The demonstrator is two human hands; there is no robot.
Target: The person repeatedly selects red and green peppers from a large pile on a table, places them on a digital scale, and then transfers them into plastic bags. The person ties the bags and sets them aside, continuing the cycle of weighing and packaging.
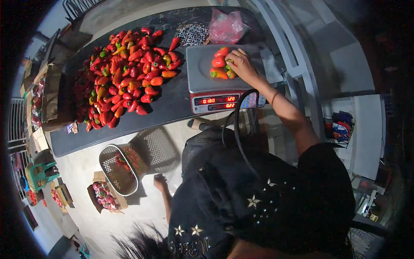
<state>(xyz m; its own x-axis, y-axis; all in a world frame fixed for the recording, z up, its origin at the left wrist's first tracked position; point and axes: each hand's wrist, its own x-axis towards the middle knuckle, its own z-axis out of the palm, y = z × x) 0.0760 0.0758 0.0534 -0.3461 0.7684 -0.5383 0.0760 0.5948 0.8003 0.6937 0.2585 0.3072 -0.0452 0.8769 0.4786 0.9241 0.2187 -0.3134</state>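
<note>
On the steel plate of a digital scale (198,77) lie several red, orange and greenish peppers (218,62). My right hand (241,64) reaches over their right side, its fingers curled down onto a green-yellow pepper (229,64). The fingertips are partly hidden. My left hand (160,183) hangs low beside my body, off the table, with its fingers closed. Something pale and see-through shows next to it, but I cannot make out what it holds. Left of the scale, a large heap of mostly red peppers (125,77) covers the black table (172,101).
Behind the scale lie a pink plastic bag (227,26) and a black-and-white patterned cloth (192,34). A perforated plastic basket (113,175) with some peppers stands on the floor, beside a cardboard box (100,177) of bagged peppers. A white metal frame (297,69) rises at the right.
</note>
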